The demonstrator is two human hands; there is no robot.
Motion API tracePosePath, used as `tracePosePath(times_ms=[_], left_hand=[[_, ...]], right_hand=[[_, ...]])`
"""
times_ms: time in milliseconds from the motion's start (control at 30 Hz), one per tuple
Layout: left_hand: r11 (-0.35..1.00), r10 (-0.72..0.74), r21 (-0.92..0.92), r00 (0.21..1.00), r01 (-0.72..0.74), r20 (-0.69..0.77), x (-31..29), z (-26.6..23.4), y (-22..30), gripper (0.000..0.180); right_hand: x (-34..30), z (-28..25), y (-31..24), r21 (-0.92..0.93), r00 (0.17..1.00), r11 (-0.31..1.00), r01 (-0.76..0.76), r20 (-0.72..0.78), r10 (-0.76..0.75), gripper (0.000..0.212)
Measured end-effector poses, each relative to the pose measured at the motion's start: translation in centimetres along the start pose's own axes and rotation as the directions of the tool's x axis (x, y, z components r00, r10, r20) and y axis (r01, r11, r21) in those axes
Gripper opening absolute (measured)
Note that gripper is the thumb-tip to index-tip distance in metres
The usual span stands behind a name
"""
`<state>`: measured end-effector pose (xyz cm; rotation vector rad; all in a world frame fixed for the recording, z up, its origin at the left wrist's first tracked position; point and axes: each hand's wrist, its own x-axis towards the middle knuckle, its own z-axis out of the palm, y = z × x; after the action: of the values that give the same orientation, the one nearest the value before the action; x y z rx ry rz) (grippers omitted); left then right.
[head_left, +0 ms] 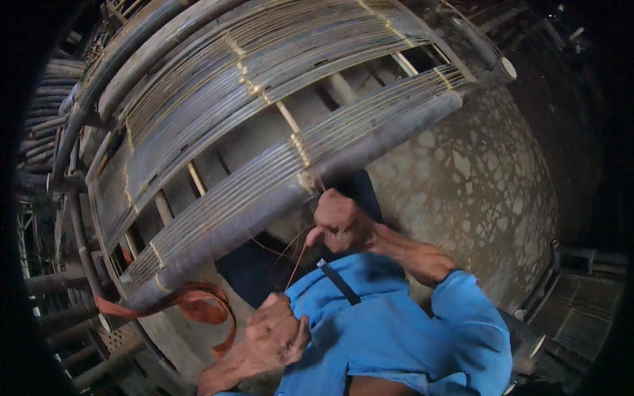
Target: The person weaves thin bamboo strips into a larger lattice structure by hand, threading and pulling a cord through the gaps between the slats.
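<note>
A thin reddish cord runs between my two hands. My left hand, low and close to my body, is closed around its lower end. Higher up, my right hand is closed on the cord with the thumb pointing down, close to the front pole of a bamboo bench. Loose cord curls beside the hands. Just above my right hand, a pale lashing wraps the pole and the thin slats. The cord's exact path behind my right fingers is hidden.
A flat orange-red bundle of strips hangs over the pole's left end. Wider slats stretch behind a gap crossed by sticks. Stacked bamboo poles lie at far left. Mottled concrete floor spreads to the right, with another slatted panel beyond.
</note>
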<state>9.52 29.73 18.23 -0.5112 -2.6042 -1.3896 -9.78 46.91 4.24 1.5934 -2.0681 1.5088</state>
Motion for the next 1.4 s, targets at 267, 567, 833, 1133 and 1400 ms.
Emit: tracePosePath(times_ms=[267,567,833,1133,1400], left_hand=[[0.896,-0.314,0.444,0.688,-0.014,0.654,1.3,-0.3,1.2,0.043],[0.82,-0.265,0.57,0.917,0.053,0.297,17.0,1.1,-0.9,0.034],[0.937,-0.339,-0.016,0.921,0.349,0.192,31.1,11.2,-10.7,0.034],[0.538,-0.514,-0.611,0.801,0.581,0.308,40.5,12.0,-14.3,0.031],[0.817,-0.566,-0.156,0.824,0.556,-0.03,35.8,0.2,-9.4,0.033]], right_hand=[[1.9,-10.1,7.4,-0.178,0.925,0.919,-0.352,-0.214,0.312,0.029],[-2.9,-26.5,21.5,-0.559,0.622,0.274,-0.782,-0.679,0.391,0.048],[-3.6,-23.7,22.4,-0.523,0.739,0.538,-0.662,-0.335,0.584,0.014],[1.3,-22.0,8.9,-0.077,0.967,0.966,-0.247,-0.083,0.241,0.031],[3.4,-28.2,21.1,0.027,0.894,0.902,-0.43,0.149,0.422,0.026]])
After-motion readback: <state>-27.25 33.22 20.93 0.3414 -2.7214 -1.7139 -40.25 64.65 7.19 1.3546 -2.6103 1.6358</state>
